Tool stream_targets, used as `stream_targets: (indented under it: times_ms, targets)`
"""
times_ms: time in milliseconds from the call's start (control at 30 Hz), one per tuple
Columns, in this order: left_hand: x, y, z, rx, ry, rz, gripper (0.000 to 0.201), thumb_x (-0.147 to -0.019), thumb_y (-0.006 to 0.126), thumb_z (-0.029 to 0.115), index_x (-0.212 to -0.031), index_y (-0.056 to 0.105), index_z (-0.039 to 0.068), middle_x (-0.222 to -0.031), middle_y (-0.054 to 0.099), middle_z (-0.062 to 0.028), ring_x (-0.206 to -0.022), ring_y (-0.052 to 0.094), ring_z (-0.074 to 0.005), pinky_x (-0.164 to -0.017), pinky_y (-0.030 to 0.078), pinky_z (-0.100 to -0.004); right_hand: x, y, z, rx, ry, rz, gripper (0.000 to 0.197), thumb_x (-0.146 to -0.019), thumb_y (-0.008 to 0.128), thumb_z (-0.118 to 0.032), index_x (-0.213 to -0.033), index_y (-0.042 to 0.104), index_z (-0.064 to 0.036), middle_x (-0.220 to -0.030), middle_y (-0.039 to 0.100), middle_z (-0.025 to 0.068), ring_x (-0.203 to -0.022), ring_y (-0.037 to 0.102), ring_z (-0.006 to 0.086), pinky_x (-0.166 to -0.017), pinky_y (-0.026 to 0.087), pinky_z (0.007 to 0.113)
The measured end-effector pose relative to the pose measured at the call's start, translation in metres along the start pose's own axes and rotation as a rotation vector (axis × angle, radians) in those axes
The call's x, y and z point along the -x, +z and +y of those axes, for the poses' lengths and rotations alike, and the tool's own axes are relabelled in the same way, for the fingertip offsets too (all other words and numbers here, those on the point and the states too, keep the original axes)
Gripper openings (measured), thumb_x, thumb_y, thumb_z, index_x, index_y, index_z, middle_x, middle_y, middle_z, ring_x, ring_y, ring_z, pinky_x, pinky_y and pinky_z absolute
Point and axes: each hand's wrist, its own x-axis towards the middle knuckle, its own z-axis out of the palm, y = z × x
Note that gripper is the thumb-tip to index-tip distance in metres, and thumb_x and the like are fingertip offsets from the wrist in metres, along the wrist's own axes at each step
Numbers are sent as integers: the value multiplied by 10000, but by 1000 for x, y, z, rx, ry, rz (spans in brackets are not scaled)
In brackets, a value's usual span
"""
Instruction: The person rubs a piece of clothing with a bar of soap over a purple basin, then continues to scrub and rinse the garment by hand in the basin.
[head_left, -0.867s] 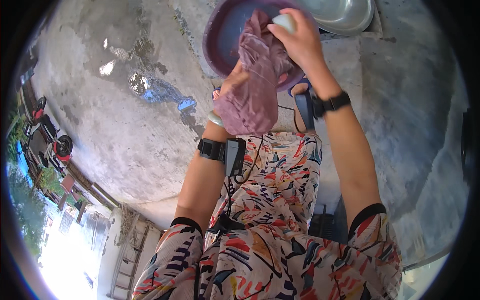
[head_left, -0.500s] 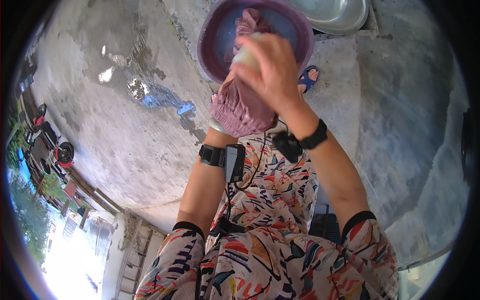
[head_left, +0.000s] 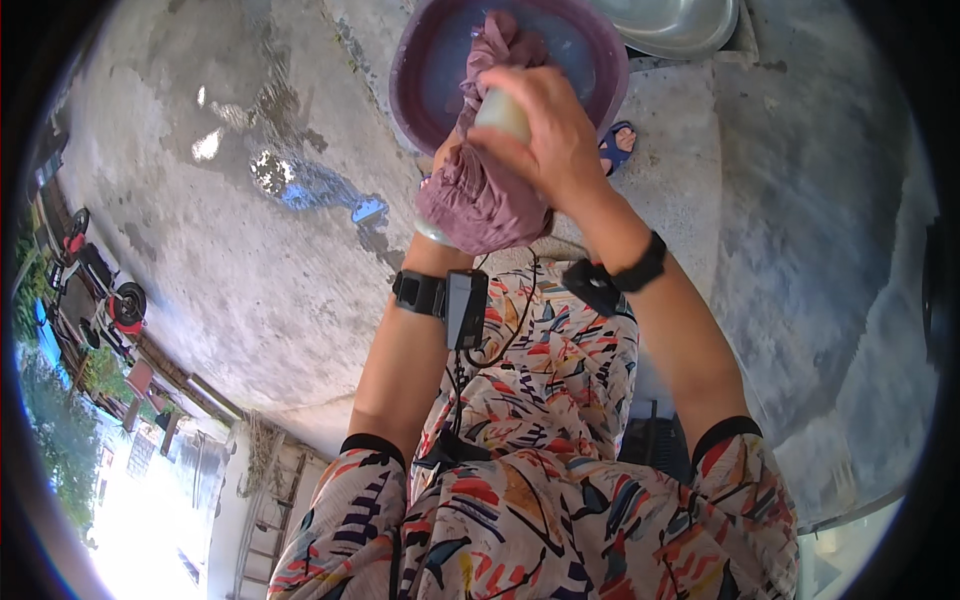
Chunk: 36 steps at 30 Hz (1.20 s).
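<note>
A wet mauve piece of clothing (head_left: 485, 205) hangs over my left hand (head_left: 446, 152), with its far end trailing into a purple basin (head_left: 405, 95) of cloudy water. Most of the left hand is hidden beneath the fabric, but it appears closed around it from below. In my right hand (head_left: 565, 145) is a pale, whitish-green bar of soap (head_left: 503, 116), gripped between thumb and fingers. The soap rests against the upper side of the bunched cloth, at the near edge of the basin.
A silvery metal basin (head_left: 680, 25) stands beyond the purple one, to the right. My sandalled foot (head_left: 618, 146) is beside the purple basin. Puddles (head_left: 320, 195) lie on the concrete floor at left. A black cable (head_left: 515, 345) hangs between my wrists.
My right hand has shifted slightly with the soap along the cloth. The cloth's near end has moved a little away from me and is more bunched.
</note>
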Motion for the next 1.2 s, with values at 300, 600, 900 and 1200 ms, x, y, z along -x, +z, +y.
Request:
stream_targets:
  times_ms: [300, 600, 900, 1200]
  targets:
    - [-7, 87, -3, -143, 215, 168, 698, -934, 462, 640, -1299, 528, 49, -1196, 607, -154, -1087, 604, -283, -985, 484, -413, 12, -44, -35, -578, 848, 243, 551, -759, 806, -217, -1233, 554, -90, -1069, 633, 122, -993, 620, 242, -840, 503, 366]
    - [-21, 98, -24, -294, 244, 383, 312, -927, 607, 213, -1186, 586, 39, -1118, 657, -81, -1020, 634, -219, -942, 511, -390, -17, -39, -15, -614, 688, 76, 529, -783, 768, -211, -1243, 566, -46, -1148, 610, 115, -1016, 608, 191, -847, 502, 330]
    - [-17, 92, -33, -96, 237, 305, 294, -952, 604, 227, -1168, 576, 29, -1090, 666, -108, -944, 673, -226, -843, 571, -362, -10, -59, -21, -690, 619, -120, 524, -797, 767, -215, -1238, 557, -27, -1190, 598, 86, -1116, 549, 157, -962, 435, 304]
    - [-15, 81, -37, -246, 393, 308, 310, -965, 599, 235, -1186, 564, 21, -1073, 661, -112, -925, 676, -247, -823, 569, -362, -2, -52, -73, 117, 5, 68, 697, -758, 788, -316, -1340, 506, -56, -1217, 563, 192, -1141, 521, 377, -948, 438, 409]
